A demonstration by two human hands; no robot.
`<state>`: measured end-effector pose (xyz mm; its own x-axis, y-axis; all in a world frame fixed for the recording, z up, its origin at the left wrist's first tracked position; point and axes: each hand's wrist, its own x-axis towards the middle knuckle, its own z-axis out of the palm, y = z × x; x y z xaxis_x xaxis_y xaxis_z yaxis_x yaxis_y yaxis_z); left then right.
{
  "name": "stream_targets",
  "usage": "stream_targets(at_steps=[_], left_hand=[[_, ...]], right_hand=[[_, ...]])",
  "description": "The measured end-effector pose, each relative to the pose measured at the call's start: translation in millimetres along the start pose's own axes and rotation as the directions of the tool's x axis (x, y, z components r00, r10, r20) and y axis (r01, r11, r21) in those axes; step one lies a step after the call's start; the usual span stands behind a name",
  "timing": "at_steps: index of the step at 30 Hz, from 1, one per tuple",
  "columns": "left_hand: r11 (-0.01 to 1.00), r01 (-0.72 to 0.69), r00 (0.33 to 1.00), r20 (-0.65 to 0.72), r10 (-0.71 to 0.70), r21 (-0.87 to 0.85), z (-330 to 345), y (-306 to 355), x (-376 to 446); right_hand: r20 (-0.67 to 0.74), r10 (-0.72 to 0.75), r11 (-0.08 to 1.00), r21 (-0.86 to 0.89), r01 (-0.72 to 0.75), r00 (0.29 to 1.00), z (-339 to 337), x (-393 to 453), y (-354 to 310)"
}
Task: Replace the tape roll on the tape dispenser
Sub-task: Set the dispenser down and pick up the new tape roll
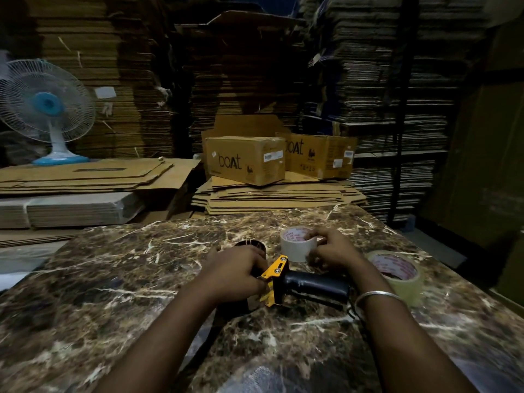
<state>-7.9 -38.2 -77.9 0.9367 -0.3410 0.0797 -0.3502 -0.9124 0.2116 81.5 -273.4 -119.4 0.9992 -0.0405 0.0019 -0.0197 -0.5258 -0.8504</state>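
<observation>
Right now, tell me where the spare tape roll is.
In the head view, the spare roll lies flat on the marble table, far right, just beyond the right wrist and right of the dispenser.

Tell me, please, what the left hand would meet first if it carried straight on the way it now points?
Probably the dark roll just beyond its fingers: the left hand, gripping the tape dispenser, points away across the marble table. Depth is unclear; they may already touch.
</observation>
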Motion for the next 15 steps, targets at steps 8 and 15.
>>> stream_targets(at_steps=[8,15], left_hand=[[0.984,-0.07,0.996,0.041,0.078,-0.165,0.2,-20.1,5.6],[0.913,-0.127,0.986,0.048,0.157,-0.389,2.1,-51.4,8.8]], right_hand=[[-0.117,-0.101,0.994,-0.061,0.095,0.988,12.1,-1.7,9.7],[-0.26,-0.163,0.987,-0.053,0.154,0.952,25.7,-3.6,15.1]])
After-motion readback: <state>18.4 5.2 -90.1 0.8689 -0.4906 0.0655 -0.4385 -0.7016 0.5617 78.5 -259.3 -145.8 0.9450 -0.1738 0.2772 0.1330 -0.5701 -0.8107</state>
